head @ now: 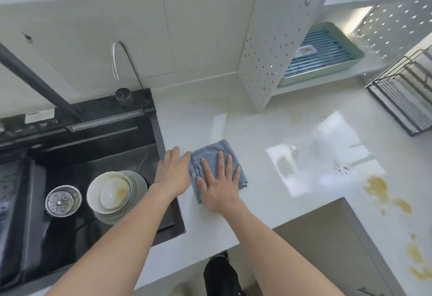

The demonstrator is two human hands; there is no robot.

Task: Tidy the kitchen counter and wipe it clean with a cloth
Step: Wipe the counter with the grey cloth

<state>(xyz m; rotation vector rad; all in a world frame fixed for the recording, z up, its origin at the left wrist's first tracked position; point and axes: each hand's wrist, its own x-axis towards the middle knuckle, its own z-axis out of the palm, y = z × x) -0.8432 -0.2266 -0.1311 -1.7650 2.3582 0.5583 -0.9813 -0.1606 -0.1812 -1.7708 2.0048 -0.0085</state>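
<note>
A folded blue-grey cloth [216, 155] lies flat on the white counter [268, 132], just right of the sink. My right hand [219, 183] presses on it with fingers spread and straight. My left hand [174, 171] rests at the cloth's left edge, its fingertips touching the folded hem; whether they pinch it is unclear. Yellow-brown stains [383, 193] mark the counter at the right, with more [418, 263] nearer the front right corner and small orange specks [342, 169] beyond them.
A black sink [98, 160] at the left holds stacked dirty bowls [114, 195] and a metal strainer [63, 200]; a curved tap [126, 62] rises behind. A white perforated rack [278, 38] shelters a green tray [327, 55]. A black wire rack [404, 99] stands far right.
</note>
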